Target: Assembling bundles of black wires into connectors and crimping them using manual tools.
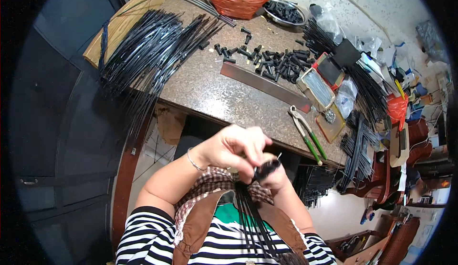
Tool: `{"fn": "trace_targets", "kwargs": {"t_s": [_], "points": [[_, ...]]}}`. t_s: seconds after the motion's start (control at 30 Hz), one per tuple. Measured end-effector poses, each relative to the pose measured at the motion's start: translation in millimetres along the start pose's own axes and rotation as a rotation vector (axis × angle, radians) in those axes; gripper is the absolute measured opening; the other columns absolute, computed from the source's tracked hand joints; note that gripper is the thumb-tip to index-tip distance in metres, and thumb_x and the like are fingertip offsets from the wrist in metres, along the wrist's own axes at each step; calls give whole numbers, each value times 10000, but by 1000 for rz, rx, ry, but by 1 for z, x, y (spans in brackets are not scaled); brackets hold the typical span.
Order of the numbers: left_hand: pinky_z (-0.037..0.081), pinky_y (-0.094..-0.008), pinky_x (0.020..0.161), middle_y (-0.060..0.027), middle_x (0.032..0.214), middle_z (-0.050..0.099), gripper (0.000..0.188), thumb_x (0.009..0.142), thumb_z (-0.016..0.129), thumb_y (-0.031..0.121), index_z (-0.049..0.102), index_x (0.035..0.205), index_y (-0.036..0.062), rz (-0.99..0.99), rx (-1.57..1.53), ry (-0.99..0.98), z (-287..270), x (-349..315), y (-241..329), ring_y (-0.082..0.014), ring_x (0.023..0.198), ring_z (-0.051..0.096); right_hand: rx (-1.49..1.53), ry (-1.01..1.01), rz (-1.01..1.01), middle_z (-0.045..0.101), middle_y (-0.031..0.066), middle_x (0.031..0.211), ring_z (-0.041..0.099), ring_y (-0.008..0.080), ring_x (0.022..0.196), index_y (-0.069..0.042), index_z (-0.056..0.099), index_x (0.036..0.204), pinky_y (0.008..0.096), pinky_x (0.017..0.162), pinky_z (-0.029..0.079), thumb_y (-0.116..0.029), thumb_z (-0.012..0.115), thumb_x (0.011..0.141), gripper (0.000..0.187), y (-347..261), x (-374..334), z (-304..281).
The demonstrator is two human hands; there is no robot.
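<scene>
So our hands are close together off the near side of the bench: the left hand pinches the top of some black strips, the right hand is just behind, grip too blurry to tell. Strips dangle over our front, probably so long ends hang free. Pliers sit near the edge, handy we guess.

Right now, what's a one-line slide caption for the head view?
Left hand and right hand meet at a black piece above dark strands, beside a table with green-handled pincers.
</scene>
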State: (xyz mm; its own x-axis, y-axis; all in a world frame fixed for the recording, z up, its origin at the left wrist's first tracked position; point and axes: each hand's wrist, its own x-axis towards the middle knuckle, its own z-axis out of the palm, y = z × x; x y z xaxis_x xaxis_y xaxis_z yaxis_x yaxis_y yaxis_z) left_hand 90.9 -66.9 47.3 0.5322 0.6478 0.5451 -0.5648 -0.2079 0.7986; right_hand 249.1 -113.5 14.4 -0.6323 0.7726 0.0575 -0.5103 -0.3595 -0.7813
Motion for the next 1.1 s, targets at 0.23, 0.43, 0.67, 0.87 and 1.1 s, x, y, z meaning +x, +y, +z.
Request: {"fn": "trace_targets", "kwargs": {"t_s": [0.23, 0.43, 0.67, 0.87, 1.1], "points": [[304, -432, 844, -56, 688, 531, 208, 501, 671, 0, 566, 671, 59, -9, -149, 148, 1, -6, -31, -184, 673, 463, 189, 186, -3, 547, 52, 786, 521, 152, 747, -23, 523, 802, 270, 703, 400, -63, 574, 663, 153, -4, 10, 6], [313, -421, 836, -96, 570, 534, 124, 535, 665, 76, 552, 523, 26, 11, -595, -193, 12, -7, -37, -199, 622, 457, -203, -193, -139, 541, 13, 816, 501, 124, 781, -7, 526, 836, 261, 733, 382, -37, 579, 644, 202, 30, 0, -17], [306, -313, 845, -96, 1091, 402, 795, 503, 726, 307, 333, 1117, -10, -164, -105, 193, -2, -2, -13, -169, 990, 405, -205, 637, -627, 498, 30, 834, 447, 76, 744, -22, 462, 879, 202, 684, 353, 11, 492, 726, 159, 14, 34, 9], [438, -235, 622, -34, 759, 546, 253, 593, 652, 19, 527, 810, -15, -200, 466, 347, -3, 1, -2, -112, 703, 530, -666, 610, -661, 514, 67, 842, 474, 93, 724, 16, 521, 794, 197, 620, 380, 35, 560, 659, 143, 14, 32, 13], [423, -242, 572, -50, 684, 549, 294, 456, 739, 75, 559, 681, 14, -372, -2, 249, -9, -9, 5, -122, 658, 519, -379, 281, -89, 528, -9, 654, 485, 53, 612, -24, 523, 654, 183, 563, 405, 46, 656, 541, 188, -19, 21, 11]]}}
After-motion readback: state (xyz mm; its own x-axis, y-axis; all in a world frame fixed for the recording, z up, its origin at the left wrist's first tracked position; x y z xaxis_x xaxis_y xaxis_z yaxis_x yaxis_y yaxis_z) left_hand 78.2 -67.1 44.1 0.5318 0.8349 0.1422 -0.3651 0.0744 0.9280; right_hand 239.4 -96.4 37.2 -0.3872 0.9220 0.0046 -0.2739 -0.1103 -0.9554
